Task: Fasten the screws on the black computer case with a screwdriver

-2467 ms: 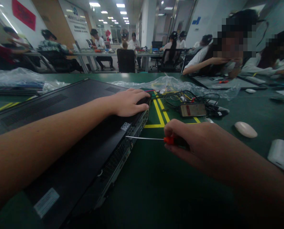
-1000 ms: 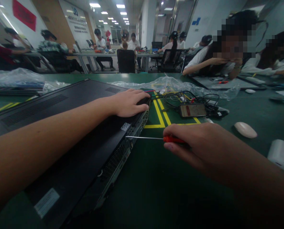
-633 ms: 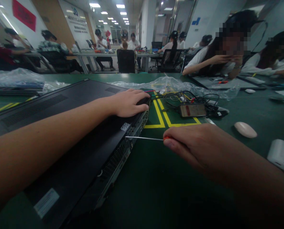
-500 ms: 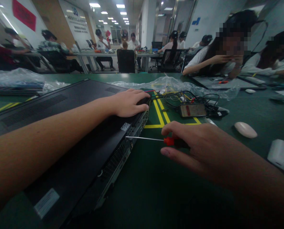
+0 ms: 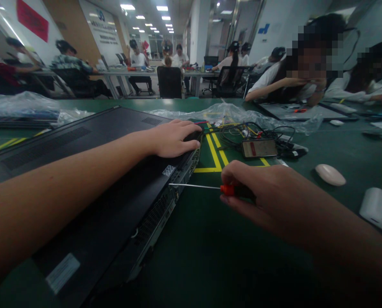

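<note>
My right hand [image 5: 268, 192] curls thumb and fingers around a screwdriver with a red and black handle [image 5: 227, 190], its slim steel shaft pointing to nine o'clock, where the tip meets the edge of a flat black computer case [image 5: 129, 203]. The case spreads from eight to ten o'clock of this hand. My left hand [image 5: 176, 139], at ten, rests palm down on its top, thumb apart from the fingers. Beneath is a dark green tabletop [image 5: 210, 244] striped with yellow tape [image 5: 213, 147]. Toward twelve lie tangled black cables [image 5: 236, 130] and a black rectangular device with a pale face [image 5: 264, 148]; near three, a smooth white oval object [image 5: 330, 174] and a rounded white box [image 5: 379, 209]. At one o'clock a person in a white shirt [image 5: 270, 85] leans on the table; toward eleven, others sit at desks under bright rectangular ceiling lights [image 5: 162, 7].
</note>
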{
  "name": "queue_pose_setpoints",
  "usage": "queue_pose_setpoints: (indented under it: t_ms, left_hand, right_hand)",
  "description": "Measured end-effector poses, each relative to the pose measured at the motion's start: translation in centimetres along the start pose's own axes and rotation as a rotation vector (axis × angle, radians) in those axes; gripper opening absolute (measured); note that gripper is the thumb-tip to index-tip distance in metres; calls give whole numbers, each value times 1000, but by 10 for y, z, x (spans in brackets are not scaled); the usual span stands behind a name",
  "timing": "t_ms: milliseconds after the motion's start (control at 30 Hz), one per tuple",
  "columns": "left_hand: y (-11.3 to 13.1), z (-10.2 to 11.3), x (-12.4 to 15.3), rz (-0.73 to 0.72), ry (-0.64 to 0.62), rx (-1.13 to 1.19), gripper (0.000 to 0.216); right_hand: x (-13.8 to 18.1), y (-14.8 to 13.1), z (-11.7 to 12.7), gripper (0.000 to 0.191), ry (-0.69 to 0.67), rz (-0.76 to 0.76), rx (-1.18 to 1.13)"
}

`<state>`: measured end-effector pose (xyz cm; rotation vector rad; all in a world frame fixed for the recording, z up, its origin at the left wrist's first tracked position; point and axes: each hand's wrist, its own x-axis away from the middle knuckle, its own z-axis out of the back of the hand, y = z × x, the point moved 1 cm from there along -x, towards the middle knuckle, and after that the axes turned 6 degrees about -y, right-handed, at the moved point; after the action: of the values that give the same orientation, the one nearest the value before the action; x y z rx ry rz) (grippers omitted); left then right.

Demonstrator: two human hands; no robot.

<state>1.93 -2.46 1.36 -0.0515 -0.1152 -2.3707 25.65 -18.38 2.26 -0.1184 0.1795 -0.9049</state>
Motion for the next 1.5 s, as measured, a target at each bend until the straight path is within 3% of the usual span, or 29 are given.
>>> queue_pose_setpoints:
  t_ms: [1500]
  left_hand:
    - [-2,-1,-1,-17,6,10,75]
  right_hand:
    - [0,-2,0,3,-15,-4,29]
